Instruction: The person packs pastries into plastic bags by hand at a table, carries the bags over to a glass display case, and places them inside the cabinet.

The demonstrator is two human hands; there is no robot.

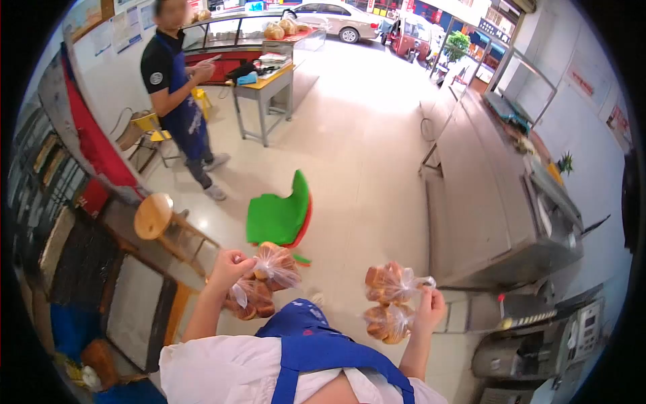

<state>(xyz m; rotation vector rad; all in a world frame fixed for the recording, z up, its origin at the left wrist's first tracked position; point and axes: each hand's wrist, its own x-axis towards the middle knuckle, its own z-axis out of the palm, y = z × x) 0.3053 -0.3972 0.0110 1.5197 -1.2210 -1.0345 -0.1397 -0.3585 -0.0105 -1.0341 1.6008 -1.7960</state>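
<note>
Two clear plastic bags of brown bread rolls [276, 265] hang from my left hand [231, 267], whose fingers are closed on the gathered plastic. One bag sits above and right of the fingers, the other below them. On the other side, my right hand [431, 307] pinches the twisted necks of two more bags of bread rolls [391, 283], one above the other. Both hands are held apart in front of my blue apron [303, 319], above the floor.
A green chair [279, 212] stands ahead, with a wooden stool [155, 217] to its left. Steel counters [471, 202] line the right side. A person in a blue apron [178, 94] stands at the back left near a small desk [266, 84]. A glass display case [229, 34] is behind.
</note>
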